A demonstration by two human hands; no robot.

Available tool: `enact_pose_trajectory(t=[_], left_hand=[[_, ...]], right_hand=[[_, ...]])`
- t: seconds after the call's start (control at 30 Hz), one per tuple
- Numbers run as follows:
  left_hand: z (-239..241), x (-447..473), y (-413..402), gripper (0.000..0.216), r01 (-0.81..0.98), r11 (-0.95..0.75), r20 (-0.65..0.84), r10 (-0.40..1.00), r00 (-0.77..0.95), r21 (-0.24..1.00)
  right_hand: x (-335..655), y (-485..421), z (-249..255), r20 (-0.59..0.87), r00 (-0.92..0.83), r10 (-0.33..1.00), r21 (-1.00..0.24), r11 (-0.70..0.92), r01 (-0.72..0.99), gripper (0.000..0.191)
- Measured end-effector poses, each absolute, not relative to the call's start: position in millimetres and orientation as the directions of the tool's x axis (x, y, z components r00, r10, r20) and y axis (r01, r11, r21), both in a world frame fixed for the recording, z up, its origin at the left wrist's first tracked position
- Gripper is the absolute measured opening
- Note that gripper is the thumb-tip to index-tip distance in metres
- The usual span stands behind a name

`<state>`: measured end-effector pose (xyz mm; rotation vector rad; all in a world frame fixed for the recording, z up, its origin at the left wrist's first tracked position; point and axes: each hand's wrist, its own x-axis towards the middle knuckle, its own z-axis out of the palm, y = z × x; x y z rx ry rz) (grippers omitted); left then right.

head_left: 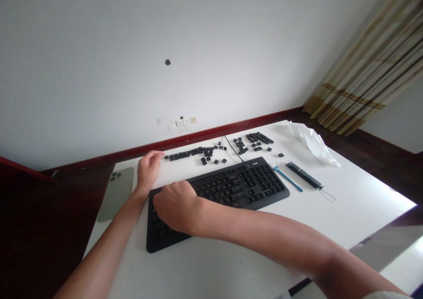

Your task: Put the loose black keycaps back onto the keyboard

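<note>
While the right hand (178, 202) bends over the left end of the black keyboard (228, 191), its fingers are curled under, and from where I stand I can't tell whether they grip anything. The left hand (148, 169) is just beyond the keyboard's far left corner, fingers partly bent, fingertips close to the end of a row of loose keys (185, 154); I can't make out whether it pinches one. The keyboard lies at a slant on the white table (158, 268), its cord (233, 148) running off the far edge between the row and a second group of keys (259, 137). A phone (115, 197) lies face down beside the left forearm. To the keyboard's right are a thin blue stick (288, 179) and a dark tool (303, 175) with wire ends.
</note>
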<state>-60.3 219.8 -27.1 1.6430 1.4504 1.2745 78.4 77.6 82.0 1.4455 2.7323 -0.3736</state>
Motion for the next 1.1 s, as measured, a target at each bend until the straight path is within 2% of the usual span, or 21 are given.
enact_pose_trajectory(t=[0.6,0.77,0.8,0.93,1.03,1.1], left_hand=[[-28.2,-60.5,219.6,0.026,0.382,-0.221,0.261,0.964,-0.055,0.897],[-32.1,-61.9,222.7,0.026,0.388,-0.236,0.278,0.959,-0.056,0.891],[-32.3,-62.0,223.1,0.026,0.398,-0.229,0.274,0.960,-0.060,0.888],[-31.3,-61.7,222.9,0.025,0.395,-0.229,0.269,0.962,-0.048,0.890],[-30.1,-61.3,222.2,0.024,0.382,-0.242,0.279,0.959,-0.043,0.892],[-29.6,-61.3,221.8,0.024,0.386,-0.238,0.276,0.960,-0.046,0.892]], right_hand=[[76.4,74.9,79.3,-0.159,-0.571,0.806,-0.190,0.542,0.818,0.023],[114.4,101.5,110.6,-0.151,-0.521,0.840,-0.209,0.488,0.848,0.021],[131.0,110.8,120.7,-0.155,-0.493,0.856,-0.236,0.453,0.860,0.020],[210.2,152.0,145.4,-0.058,-0.162,0.985,-0.336,0.134,0.932,0.016],[258.9,178.5,136.8,-0.099,0.039,0.994,-0.290,-0.067,0.955,0.014],[278.2,191.0,124.0,-0.178,0.114,0.977,-0.248,-0.157,0.956,0.019]])
